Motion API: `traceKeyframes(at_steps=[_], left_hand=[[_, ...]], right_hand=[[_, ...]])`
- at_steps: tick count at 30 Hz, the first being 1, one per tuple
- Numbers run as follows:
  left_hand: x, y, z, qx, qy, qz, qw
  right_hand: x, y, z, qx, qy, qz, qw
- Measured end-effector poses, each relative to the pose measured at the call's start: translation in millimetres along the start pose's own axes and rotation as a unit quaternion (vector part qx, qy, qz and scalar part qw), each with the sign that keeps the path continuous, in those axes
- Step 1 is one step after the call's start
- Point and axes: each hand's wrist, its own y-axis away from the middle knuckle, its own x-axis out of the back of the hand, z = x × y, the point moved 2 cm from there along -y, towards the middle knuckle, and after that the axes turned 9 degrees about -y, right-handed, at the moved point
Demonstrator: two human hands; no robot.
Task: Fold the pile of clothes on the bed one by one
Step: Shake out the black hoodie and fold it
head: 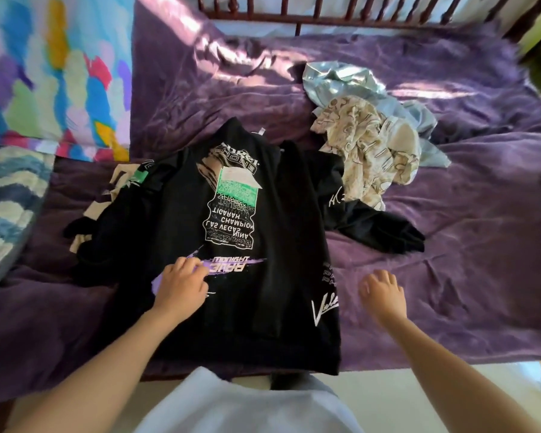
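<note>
Covering the bed, 1 purple blanket (466, 260) carries everything. 1 black printed sweatshirt (169, 220) lies flat at the near edge, w/ 1 sleeve flung out toward a heap of 2 garments: cream patterned top (366, 145) on pale blue satin piece (334, 79). 2 hands: left hand (181, 282) rests loose-fingered on the sweatshirt's purple print, gripping nothing; right hand (383, 292) is relaxed, empty, over the blanket just beside the sweatshirt's edge.

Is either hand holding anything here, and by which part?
Nothing is held. The left hand rests on the purple print of the black shirt; the right hand is empty.
</note>
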Motion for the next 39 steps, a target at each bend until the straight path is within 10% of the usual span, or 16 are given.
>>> traceKeyframes(at_steps=[12,18,24,30,39], left_hand=[[-20,-87,115,0.23,0.194,-0.08,0.95],[-15,-92,125,0.333,0.282,-0.081,0.896],[-9,-98,129,0.353,0.288,-0.096,0.885],[-1,-114,150,0.327,0.295,-0.101,0.892],[-13,-104,165,0.301,0.296,-0.136,0.896]], right_hand=[[43,-143,121,-0.246,-0.354,0.026,0.902],[10,-195,144,-0.341,-0.589,0.007,0.732],[44,-196,162,-0.3,-0.579,0.115,0.75],[153,-182,268,-0.29,-0.587,0.365,0.662],[137,-181,251,-0.297,-0.629,0.269,0.666]])
